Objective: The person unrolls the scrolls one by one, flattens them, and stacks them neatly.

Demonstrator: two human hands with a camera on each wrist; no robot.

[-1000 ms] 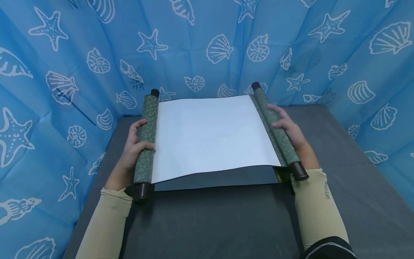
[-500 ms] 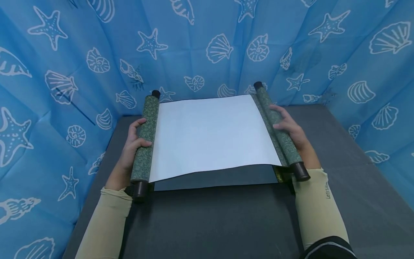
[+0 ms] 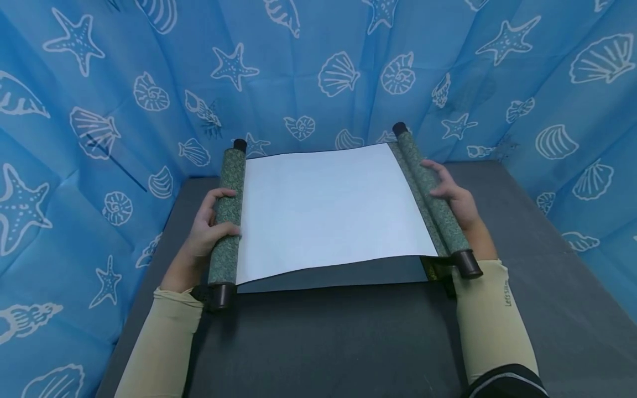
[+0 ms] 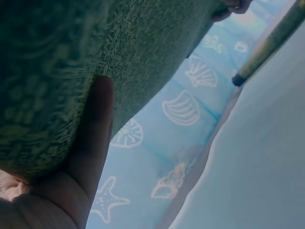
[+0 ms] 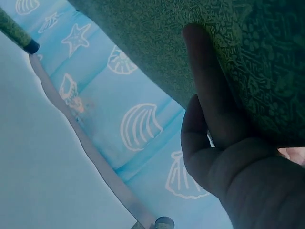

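A partly unrolled scroll has a white sheet stretched between two green patterned rolls with dark end knobs. My left hand grips the left roll, thumb and a finger coming over its surface. On the other side, my right hand holds the right roll from its outer edge. That roll leans, its far end tilted inward, and a strip of green backing shows beside the sheet. In the left wrist view the thumb presses along the brocade. In the right wrist view a straight finger lies against the pattern.
A dark grey table lies beneath the scroll. Blue curtain printed with white shells and starfish encloses the back and both sides. Below the sheet's near edge, a greyish strip with a dark border is visible.
My left hand and its roll shift slightly left, then back right and a little nearer. The right hand and its roll have moved slightly outward to the right.
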